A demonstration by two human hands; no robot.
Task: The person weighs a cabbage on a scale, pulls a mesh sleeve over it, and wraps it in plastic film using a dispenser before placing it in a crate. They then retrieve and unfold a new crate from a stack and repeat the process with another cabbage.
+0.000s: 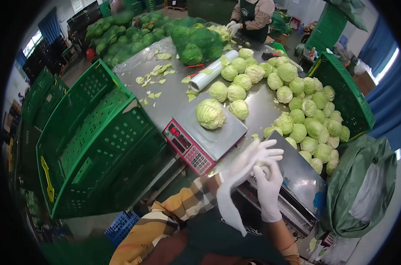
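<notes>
Left hand (pixel 249 161) raised, fingers spread apart inside half-donned white glove (pixel 230 207), loose cuff hanging. Right hand (pixel 267 187), gloved, fingers clamped on glove. Both hover over steel table (pixel 165 99) near edge, beside scale (pixel 205 137) bearing cabbage (pixel 210 113).

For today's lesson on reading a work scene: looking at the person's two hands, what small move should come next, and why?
Probably finish pulling the loose glove fully onto the left hand. Its cuff hangs slack below the wrist while the gloved right hand grips at the left fingers. A cabbage sits on the scale, untouched by either hand.
</notes>
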